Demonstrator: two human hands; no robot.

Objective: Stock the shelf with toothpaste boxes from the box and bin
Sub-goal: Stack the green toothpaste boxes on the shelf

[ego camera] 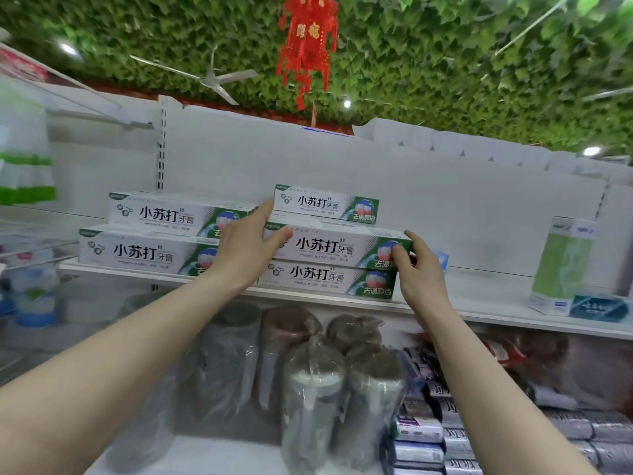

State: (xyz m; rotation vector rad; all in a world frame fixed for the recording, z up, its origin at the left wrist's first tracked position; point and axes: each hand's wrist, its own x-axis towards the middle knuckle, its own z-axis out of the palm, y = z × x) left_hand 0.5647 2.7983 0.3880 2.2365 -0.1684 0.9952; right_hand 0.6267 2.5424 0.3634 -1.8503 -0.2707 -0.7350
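Cardboard like this dents at the corners, so the held box (342, 246) wants light, even pressure at both ends. The left hand (248, 248) grips its left end, fingers curled over the front edge. The right hand (419, 269) pinches the right end, thumb on top and fingertips (399, 251) on the green printed face. The box spans the gap between the two hands, level, with its long face outward. It lies on or just above the lower box (325, 281), which rests on the shelf (486, 293); I cannot tell whether the two touch.

The step, as I judge it, is seating this box on the lower one. Its right end shows a little past the lower box's end, so it likely needs sliding left and back until the faces line up. Lower it flat, not one end first, then release both ends together so it does not skew. A back box (325, 204) sits higher and behind it. The left stack (161, 234) of two lies just beside, partly covered by the left hand, so that hand should withdraw without nudging it. No supply box or bin is in view.
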